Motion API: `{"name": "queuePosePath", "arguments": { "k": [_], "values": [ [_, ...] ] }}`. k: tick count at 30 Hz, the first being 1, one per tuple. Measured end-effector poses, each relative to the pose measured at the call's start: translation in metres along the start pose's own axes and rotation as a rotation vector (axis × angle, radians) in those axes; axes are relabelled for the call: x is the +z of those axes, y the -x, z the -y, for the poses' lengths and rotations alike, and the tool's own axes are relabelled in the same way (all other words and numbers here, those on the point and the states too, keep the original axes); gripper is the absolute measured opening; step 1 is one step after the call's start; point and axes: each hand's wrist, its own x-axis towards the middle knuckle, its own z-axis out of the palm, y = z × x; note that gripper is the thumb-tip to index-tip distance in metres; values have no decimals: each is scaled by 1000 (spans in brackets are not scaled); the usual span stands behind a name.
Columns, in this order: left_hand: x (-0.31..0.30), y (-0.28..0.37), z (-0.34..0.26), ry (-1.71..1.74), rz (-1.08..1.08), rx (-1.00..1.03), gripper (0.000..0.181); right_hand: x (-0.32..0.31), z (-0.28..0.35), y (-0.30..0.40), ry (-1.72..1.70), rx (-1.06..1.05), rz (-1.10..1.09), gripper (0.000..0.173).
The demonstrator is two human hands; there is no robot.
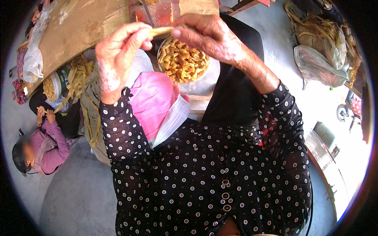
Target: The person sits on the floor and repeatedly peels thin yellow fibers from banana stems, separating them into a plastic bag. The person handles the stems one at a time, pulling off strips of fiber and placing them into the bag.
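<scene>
A yellowish plant-like strip (pixel 161 31) is stretched between my two raised hands. My left hand (pixel 122 48) pinches its left end between thumb and fingers. At its right end, my right hand (pixel 209 37) holds it, with fingers curled over so that part of the strip is hidden. Just below the hands stands a round bowl (pixel 202 77) full of short, folded yellow-brown pieces (pixel 184 60). A pink cloth (pixel 153 97) and a white cloth (pixel 174 118) lie over my lap, to the left of the bowl.
A wooden table (pixel 79 26) spans the upper left. Long yellow strips (pixel 81 70) hang beside a tub (pixel 60 79) of pieces. At the left a person (pixel 50 141) in purple holds a strip. Plastic bags (pixel 319 66) and more strips lie at upper right.
</scene>
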Motion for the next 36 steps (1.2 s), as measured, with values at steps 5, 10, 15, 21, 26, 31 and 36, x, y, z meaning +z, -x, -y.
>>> {"name": "queuePosePath", "arguments": {
  "k": [5,10,15,21,26,31,36],
  "values": [
    [-6,-26,15,4,-58,49,16,7,-27,-33,-146,-147,-164,33],
    [-10,-35,22,-52,-84,34,19,-1,-20,-44,-34,-140,-179,30],
    [-10,-40,30,-76,-131,29,19,-5,-20,-48,27,-119,-185,28],
    [-8,-38,30,-40,-159,30,19,-4,-17,-49,-134,-70,-134,26],
    [-4,-37,31,-9,-215,51,20,-5,-14,-51,-173,-28,-119,25],
    [-5,-41,42,23,-221,87,20,1,-20,-53,-256,-25,-143,24],
    [-3,-41,50,15,-219,50,19,6,-21,-52,-206,17,-176,20]
  ]
}}
